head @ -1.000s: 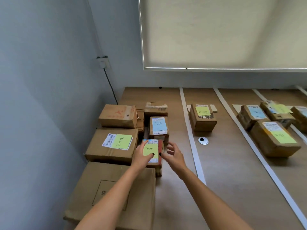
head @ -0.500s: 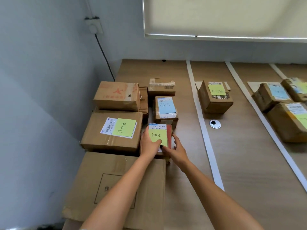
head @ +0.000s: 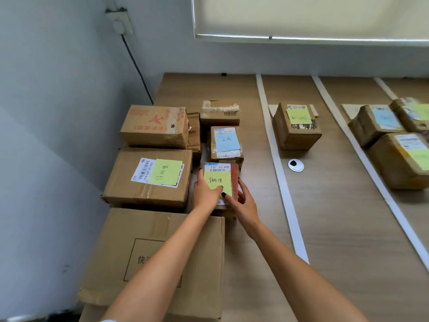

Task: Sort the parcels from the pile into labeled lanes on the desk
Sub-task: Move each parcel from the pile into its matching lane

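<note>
Where both hands (head: 210, 194) clutch parcel (head: 221, 180): boxes (head: 148, 177) alongside.

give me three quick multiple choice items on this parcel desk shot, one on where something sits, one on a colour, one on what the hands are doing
1. Where is the round desk grommet?
A. on top of the pile
B. in front of the lone parcel in the first lane
C. at the desk's far edge

2. What colour is the sticky note on the parcel just behind the held one?
A. blue
B. pink
C. orange

3. What are the hands doing?
A. both resting flat on the bare desk
B. left hand and right hand gripping the small parcel
C. peeling tape

Answers:
1 B, it lies on the desk nearer the camera than that box.
2 A, the note is pale blue.
3 B, fingers wrap its two sides.
</note>
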Demonstrator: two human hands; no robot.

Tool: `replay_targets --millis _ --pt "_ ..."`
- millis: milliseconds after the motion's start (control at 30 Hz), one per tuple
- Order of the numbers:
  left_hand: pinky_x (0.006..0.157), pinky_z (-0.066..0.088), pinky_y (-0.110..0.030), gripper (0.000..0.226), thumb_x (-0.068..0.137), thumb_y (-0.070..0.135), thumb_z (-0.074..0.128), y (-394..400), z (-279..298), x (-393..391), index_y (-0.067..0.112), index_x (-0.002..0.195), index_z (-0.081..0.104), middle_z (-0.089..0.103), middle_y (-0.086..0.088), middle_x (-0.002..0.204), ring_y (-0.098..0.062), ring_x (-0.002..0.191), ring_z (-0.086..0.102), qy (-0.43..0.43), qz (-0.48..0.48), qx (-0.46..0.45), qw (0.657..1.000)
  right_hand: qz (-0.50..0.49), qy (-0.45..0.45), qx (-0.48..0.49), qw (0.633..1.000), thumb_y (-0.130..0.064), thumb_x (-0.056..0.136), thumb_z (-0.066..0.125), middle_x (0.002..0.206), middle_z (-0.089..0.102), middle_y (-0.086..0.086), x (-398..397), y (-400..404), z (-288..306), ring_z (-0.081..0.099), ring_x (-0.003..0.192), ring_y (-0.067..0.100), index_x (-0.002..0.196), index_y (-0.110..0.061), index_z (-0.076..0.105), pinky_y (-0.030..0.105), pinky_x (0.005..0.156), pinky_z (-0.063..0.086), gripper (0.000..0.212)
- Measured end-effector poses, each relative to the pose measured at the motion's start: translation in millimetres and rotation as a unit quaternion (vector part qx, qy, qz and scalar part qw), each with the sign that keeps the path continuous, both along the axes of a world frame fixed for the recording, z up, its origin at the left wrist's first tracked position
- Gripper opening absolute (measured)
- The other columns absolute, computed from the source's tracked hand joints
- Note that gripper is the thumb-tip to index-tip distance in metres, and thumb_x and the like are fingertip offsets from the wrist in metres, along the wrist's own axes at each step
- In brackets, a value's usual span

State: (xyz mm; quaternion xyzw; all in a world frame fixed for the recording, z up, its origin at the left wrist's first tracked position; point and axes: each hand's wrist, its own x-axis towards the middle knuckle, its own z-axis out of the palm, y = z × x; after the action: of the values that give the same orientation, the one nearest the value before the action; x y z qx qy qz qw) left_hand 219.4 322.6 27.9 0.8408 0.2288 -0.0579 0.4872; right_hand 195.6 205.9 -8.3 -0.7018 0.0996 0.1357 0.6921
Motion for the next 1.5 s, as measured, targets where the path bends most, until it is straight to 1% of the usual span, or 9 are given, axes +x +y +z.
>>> replay_targets --millis 133,300,433,567,667,1000,1133,1367,1500 --pt "0.099 0.043 -0.035 0.069 0.086 0.017 0.063 -18.9 17.5 -1.9 0.021 0.144 0.026 0.048 -0.003 0.138 -0.022 0.124 0.047 -0.055 -0.021 0.005 0.998 -0.027 -0.026 -0.004 0.999 -0.027 0.08 0.072 0.129 0.056 -0.002 3.6 -20.0 17.0 0.057 0.115 0.016 0.14 -0.035 0.032 0.039 0.091 0.054 0.073" --pt "0.106 0.038 -0.044 0.074 0.085 0.012 0.063 -48.6 35.4 -8.0 0.024 0.147 0.025 0.041 -0.002 0.144 -0.02 0.131 0.04 -0.122 -0.038 -0.013 0.992 -0.053 -0.07 0.007 0.996 -0.025 0.08 0.073 0.12 0.058 -0.009 5.8 -53.8 36.9 0.06 0.104 0.005 0.138 -0.038 0.033 0.018 0.069 0.056 0.071" --pt "0.109 0.036 -0.045 0.072 0.087 0.012 0.062 -84.4 45.0 -11.5 0.029 0.146 0.025 0.037 0.002 0.148 -0.017 0.134 0.035 -0.138 -0.032 -0.08 0.987 -0.079 -0.1 0.02 0.992 -0.022 0.08 0.073 0.115 0.06 -0.012 10.8 -90.4 51.2 0.061 0.099 0.0 0.133 -0.041 0.034 0.012 0.065 0.052 0.068" --pt "0.108 0.037 -0.043 0.07 0.086 0.011 0.064 -139.8 54.7 -8.1 0.03 0.144 0.03 0.04 0.003 0.145 -0.015 0.133 0.037 -0.159 -0.016 -0.125 0.979 -0.089 -0.121 0.01 0.989 -0.023 0.08 0.073 0.118 0.059 -0.009 16.3 -144.9 62.8 0.06 0.106 0.007 0.137 -0.034 0.034 0.017 0.072 0.056 0.07" --pt "0.105 0.042 -0.043 0.069 0.085 0.01 0.065 -191.7 62.2 -4.7 0.029 0.143 0.032 0.043 0.0 0.141 -0.016 0.13 0.04 -0.175 -0.013 -0.14 0.974 -0.103 -0.135 0.017 0.985 -0.019 0.079 0.073 0.12 0.06 -0.006 23.8 -194.1 72.2 0.06 0.107 0.005 0.139 -0.03 0.036 0.015 0.072 0.054 0.071" --pt "0.097 0.049 -0.045 0.068 0.087 0.012 0.063 -315.6 95.2 10.6 0.036 0.141 0.03 0.042 0.005 0.139 -0.016 0.129 0.042 -0.217 -0.036 -0.198 0.955 -0.097 -0.178 0.001 0.979 -0.02 0.079 0.073 0.108 0.058 -0.025 42.5 -318.1 115.3 0.06 0.098 -0.009 0.138 -0.035 0.035 0.014 0.066 0.054 0.071" --pt "0.098 0.048 -0.046 0.068 0.087 0.013 0.063 -338.3 96.6 19.6 0.036 0.142 0.029 0.039 0.007 0.14 -0.018 0.13 0.04 -0.21 -0.039 -0.195 0.957 -0.094 -0.176 0.001 0.98 -0.022 0.079 0.073 0.112 0.059 -0.021 51.3 -341.1 118.0 0.06 0.103 0.0 0.135 -0.038 0.035 0.02 0.072 0.056 0.07" --pt "0.101 0.046 -0.044 0.069 0.088 0.013 0.062 -363.1 87.7 47.1 0.035 0.143 0.027 0.037 0.003 0.143 -0.015 0.131 0.036 -0.195 -0.048 -0.188 0.961 -0.11 -0.169 -0.01 0.979 -0.024 0.08 0.073 0.121 0.058 -0.007 75.2 -364.7 107.7 0.057 0.111 0.007 0.138 -0.034 0.034 0.014 0.069 0.053 0.07" --pt "0.105 0.041 -0.046 0.07 0.087 0.015 0.063 -377.5 76.6 77.6 0.036 0.143 0.026 0.037 0.002 0.144 -0.017 0.133 0.034 -0.174 -0.052 -0.18 0.967 -0.115 -0.146 0.0 0.983 -0.022 0.081 0.072 0.123 0.059 -0.003 106.4 -381.0 96.0 0.059 0.107 0.007 0.136 -0.036 0.035 0.021 0.076 0.055 0.068"
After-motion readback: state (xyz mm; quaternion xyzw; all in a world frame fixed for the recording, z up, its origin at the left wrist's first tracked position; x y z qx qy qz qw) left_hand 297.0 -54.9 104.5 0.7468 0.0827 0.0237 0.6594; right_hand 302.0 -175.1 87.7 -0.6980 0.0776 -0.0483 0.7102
